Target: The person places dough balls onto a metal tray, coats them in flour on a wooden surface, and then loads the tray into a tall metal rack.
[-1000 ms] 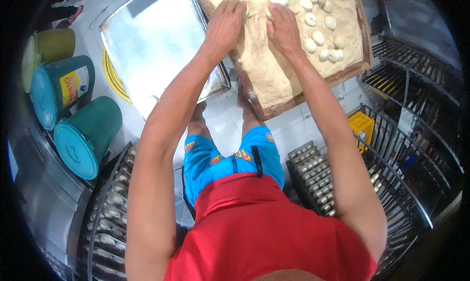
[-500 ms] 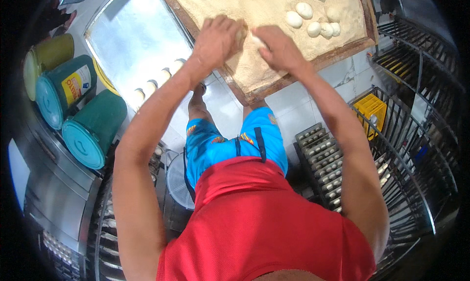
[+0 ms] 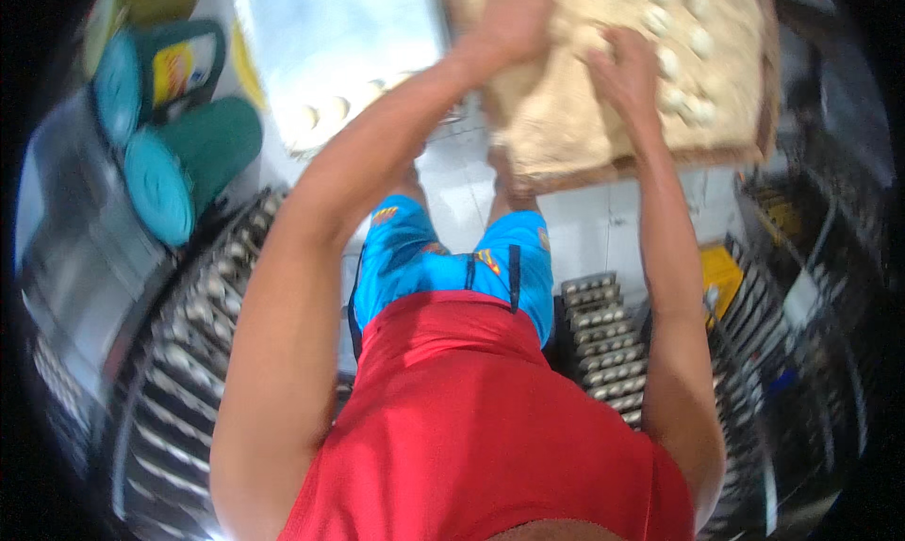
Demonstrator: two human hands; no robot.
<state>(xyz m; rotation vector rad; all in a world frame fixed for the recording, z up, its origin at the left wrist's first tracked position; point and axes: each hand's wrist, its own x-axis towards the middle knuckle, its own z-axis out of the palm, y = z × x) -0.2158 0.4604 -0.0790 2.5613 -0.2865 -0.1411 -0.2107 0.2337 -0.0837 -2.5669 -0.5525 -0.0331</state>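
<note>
My left hand, smeared by motion, is over the left part of a wooden-edged board covered in pale tan crumbs or flour. My right hand is lower and to its right on the same board, fingers curled in; whatever is in them is hidden. Several pale dough balls lie on the board's right side. Left of the board is a metal tray, with a row of dough pieces along its near edge, partly behind my left arm.
Lidded plastic bins lie at the left beside steel equipment. Racks of loaded trays flank me, left and right. A yellow crate is in the right rack. White tiled floor shows between tray and board.
The view has shifted. My left hand has risen toward the board's far side, away from my right hand. The dough row on the tray shows since half a second ago.
</note>
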